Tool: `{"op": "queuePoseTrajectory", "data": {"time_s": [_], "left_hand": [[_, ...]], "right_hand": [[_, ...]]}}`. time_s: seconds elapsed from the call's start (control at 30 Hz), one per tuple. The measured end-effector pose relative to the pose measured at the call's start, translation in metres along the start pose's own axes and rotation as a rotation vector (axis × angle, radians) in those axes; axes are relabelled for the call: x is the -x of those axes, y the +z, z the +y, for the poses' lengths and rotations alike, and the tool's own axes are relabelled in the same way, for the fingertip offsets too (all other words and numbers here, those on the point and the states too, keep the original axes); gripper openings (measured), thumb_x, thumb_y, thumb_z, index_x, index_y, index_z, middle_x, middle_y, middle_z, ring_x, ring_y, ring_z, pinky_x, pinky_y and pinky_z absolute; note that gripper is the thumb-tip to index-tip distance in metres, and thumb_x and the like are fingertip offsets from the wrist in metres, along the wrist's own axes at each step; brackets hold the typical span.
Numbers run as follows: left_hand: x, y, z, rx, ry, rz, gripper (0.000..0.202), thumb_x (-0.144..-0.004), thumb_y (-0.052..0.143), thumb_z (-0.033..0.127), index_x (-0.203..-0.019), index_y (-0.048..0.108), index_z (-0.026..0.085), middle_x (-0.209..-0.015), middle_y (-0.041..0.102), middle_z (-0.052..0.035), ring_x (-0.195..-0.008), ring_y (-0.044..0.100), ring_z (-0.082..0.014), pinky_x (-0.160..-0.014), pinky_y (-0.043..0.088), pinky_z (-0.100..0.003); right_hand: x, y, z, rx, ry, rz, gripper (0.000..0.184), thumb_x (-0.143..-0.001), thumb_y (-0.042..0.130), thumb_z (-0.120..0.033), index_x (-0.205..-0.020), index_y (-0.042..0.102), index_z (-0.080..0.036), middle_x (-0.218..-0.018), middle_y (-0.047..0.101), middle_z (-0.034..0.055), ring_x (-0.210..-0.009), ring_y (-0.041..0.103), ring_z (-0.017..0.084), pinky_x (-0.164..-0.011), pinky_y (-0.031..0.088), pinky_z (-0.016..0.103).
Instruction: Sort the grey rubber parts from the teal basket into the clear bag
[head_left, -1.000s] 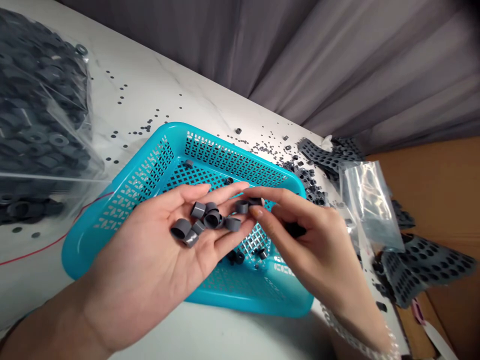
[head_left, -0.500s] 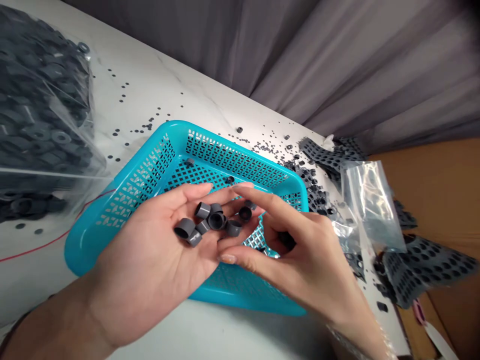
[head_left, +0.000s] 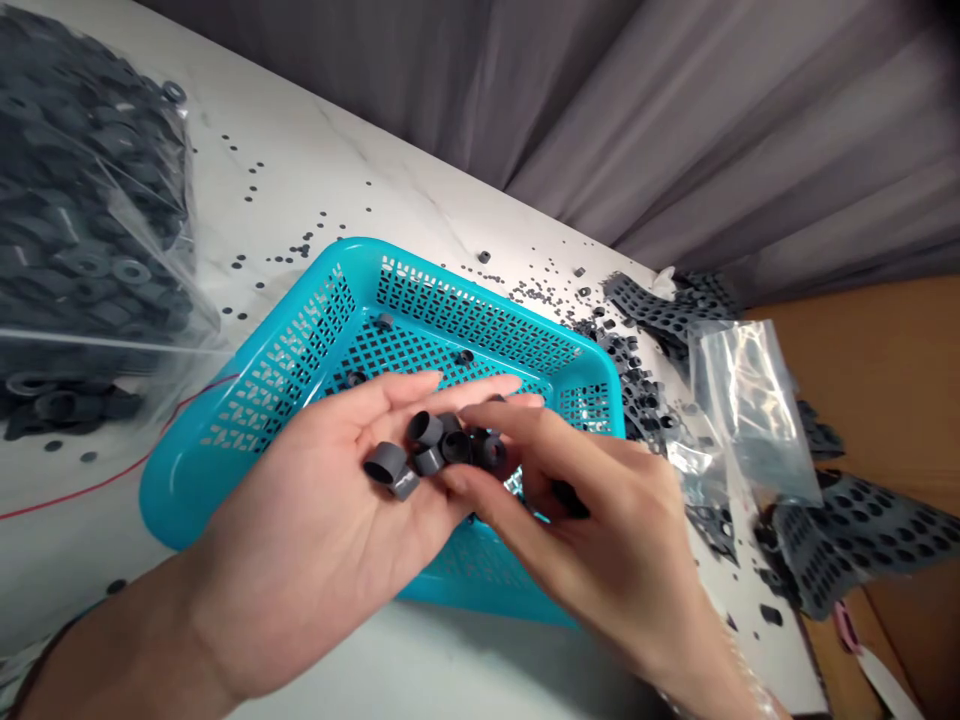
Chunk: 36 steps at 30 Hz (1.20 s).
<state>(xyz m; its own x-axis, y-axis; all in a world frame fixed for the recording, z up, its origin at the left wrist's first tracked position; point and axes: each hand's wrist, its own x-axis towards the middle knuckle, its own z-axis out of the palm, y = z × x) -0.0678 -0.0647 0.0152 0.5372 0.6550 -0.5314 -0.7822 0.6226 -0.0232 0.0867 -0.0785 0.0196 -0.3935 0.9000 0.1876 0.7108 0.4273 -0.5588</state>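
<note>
My left hand (head_left: 300, 530) is palm up with its fingers stretched out, cradling several small dark grey rubber caps (head_left: 386, 463). They look like short hollow cylinders. My right hand (head_left: 600, 500) reaches in from the right, its thumb and index finger closed around caps lying on the left fingers. A dark patch shows inside its curled fingers; I cannot tell if it is a cap or shadow. Both hands are above a turquoise perforated basket (head_left: 172, 500). A few similar pieces lie on the basket's floor, partly hidden by my hands.
A clear plastic bag (head_left: 97, 220) full of dark grey pieces stands at left, with a red cord (head_left: 82, 502) nearby. Small discs and caps litter the white table (head_left: 300, 110). Perforated rubber sheets (head_left: 862, 530), an empty-looking clear bag (head_left: 754, 400) and a pink-handled tool (head_left: 846, 628) are at right.
My right thumb and index finger have moved left, from the left fingertips onto the caps in the palm. The caps at the fingertips have gathered closer to the others.
</note>
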Motion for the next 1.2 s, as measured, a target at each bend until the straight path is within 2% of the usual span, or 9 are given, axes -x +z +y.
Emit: {"op": "queuePoseTrajectory", "data": {"time_s": [0.17, 0.33, 0.53, 0.7, 0.87, 0.97, 1.07, 1.2], "left_hand": [[-0.002, 0.004, -0.001, 0.000, -0.038, 0.079, 0.057, -0.090, 0.037, 0.021, -0.146, 0.034, 0.009, -0.110, 0.071, -0.0136, -0.106, 0.067, -0.0215, -0.095, 0.052, -0.028], [-0.003, 0.008, -0.002, -0.035, -0.019, 0.034, 0.054, -0.089, 0.036, 0.022, -0.139, 0.042, 0.001, -0.102, 0.072, -0.0167, -0.101, 0.069, -0.0213, -0.090, 0.055, -0.024], [-0.001, 0.010, -0.002, -0.058, -0.011, 0.042, 0.050, -0.089, 0.035, 0.014, -0.138, 0.047, 0.009, -0.099, 0.072, -0.0127, -0.105, 0.067, -0.0218, -0.099, 0.051, -0.032], [-0.004, 0.003, -0.007, -0.154, 0.038, 0.012, 0.037, -0.088, 0.043, 0.008, -0.120, 0.062, 0.010, -0.106, 0.072, -0.0108, -0.112, 0.063, -0.0209, -0.102, 0.049, -0.032], [-0.004, -0.004, -0.010, -0.230, 0.091, 0.047, 0.023, -0.088, 0.052, 0.011, -0.103, 0.069, 0.008, -0.112, 0.071, -0.0127, -0.113, 0.062, -0.0239, -0.099, 0.052, -0.033], [-0.004, -0.004, -0.010, -0.212, 0.091, 0.071, 0.024, -0.088, 0.052, 0.012, -0.106, 0.069, 0.010, -0.109, 0.072, -0.0117, -0.112, 0.063, -0.0223, -0.099, 0.052, -0.032], [-0.006, -0.002, -0.008, -0.159, 0.059, 0.096, 0.031, -0.090, 0.048, 0.012, -0.115, 0.066, 0.012, -0.107, 0.073, -0.0106, -0.111, 0.064, -0.0213, -0.101, 0.051, -0.032], [-0.009, -0.002, -0.005, -0.120, 0.030, 0.015, 0.037, -0.091, 0.045, 0.012, -0.125, 0.058, 0.005, -0.112, 0.071, -0.0162, -0.110, 0.065, -0.0253, -0.097, 0.054, -0.036]], "right_hand": [[-0.005, -0.002, 0.001, -0.134, 0.157, 0.022, 0.014, -0.088, 0.058, -0.021, -0.089, 0.072, -0.022, -0.048, 0.048, -0.0061, -0.040, 0.038, 0.007, -0.040, 0.033, 0.022], [-0.010, -0.006, 0.002, -0.259, 0.262, 0.088, 0.013, -0.088, 0.061, -0.024, -0.083, 0.072, -0.021, -0.053, 0.058, -0.0035, -0.045, 0.048, 0.009, -0.040, 0.035, 0.021], [-0.011, -0.006, 0.001, -0.292, 0.295, 0.120, 0.011, -0.088, 0.061, -0.024, -0.085, 0.072, -0.020, -0.058, 0.066, -0.0022, -0.044, 0.047, 0.008, -0.039, 0.035, 0.019], [-0.010, -0.006, 0.001, -0.319, 0.319, 0.080, 0.015, -0.088, 0.060, -0.026, -0.086, 0.072, -0.018, -0.059, 0.065, -0.0003, -0.047, 0.052, 0.010, -0.040, 0.038, 0.021], [-0.010, -0.006, 0.003, -0.360, 0.354, 0.079, 0.018, -0.089, 0.058, -0.031, -0.086, 0.071, -0.018, -0.050, 0.053, -0.0030, -0.044, 0.042, 0.009, -0.038, 0.030, 0.021], [-0.009, -0.007, 0.005, -0.372, 0.366, 0.098, 0.019, -0.089, 0.058, -0.033, -0.082, 0.069, -0.019, -0.050, 0.051, -0.0037, -0.044, 0.035, 0.007, -0.037, 0.026, 0.020], [-0.008, -0.006, 0.005, -0.351, 0.357, 0.122, 0.018, -0.090, 0.059, -0.033, -0.083, 0.069, -0.020, -0.051, 0.051, -0.0040, -0.044, 0.034, 0.007, -0.037, 0.025, 0.020], [-0.008, -0.004, 0.003, -0.285, 0.308, 0.148, 0.016, -0.091, 0.057, -0.029, -0.086, 0.069, -0.020, -0.049, 0.049, -0.0052, -0.042, 0.032, 0.006, -0.035, 0.022, 0.020]]}}
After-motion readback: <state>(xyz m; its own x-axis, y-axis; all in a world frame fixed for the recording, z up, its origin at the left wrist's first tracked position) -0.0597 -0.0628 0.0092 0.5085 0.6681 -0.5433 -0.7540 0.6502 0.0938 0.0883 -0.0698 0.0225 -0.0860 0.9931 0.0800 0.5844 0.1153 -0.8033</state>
